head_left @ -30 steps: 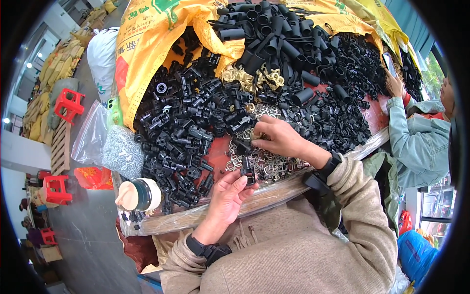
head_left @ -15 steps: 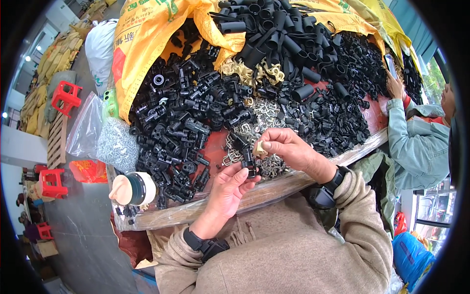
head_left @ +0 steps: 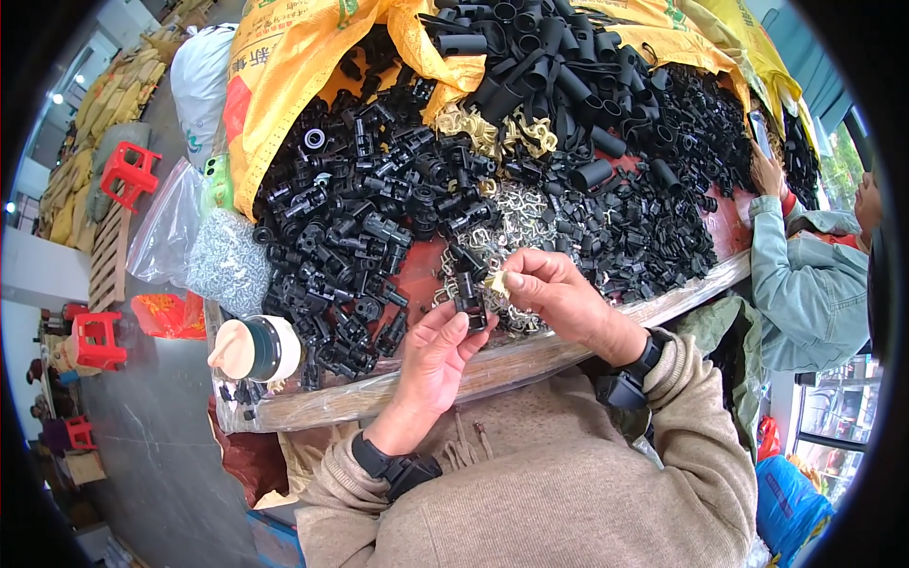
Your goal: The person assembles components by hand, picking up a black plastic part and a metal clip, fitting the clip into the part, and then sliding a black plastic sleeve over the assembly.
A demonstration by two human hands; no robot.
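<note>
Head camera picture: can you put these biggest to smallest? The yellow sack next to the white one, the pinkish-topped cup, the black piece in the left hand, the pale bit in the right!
1. Yellow sack
2. Cup
3. Black piece, left hand
4. Pale bit, right hand

Fingers partly hide the last two.

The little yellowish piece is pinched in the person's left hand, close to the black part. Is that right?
Not quite. The little yellowish piece is pinched in the right hand; the left hand holds the black part instead. The head view shows this. The piece is close to the black part, as you said.
</note>
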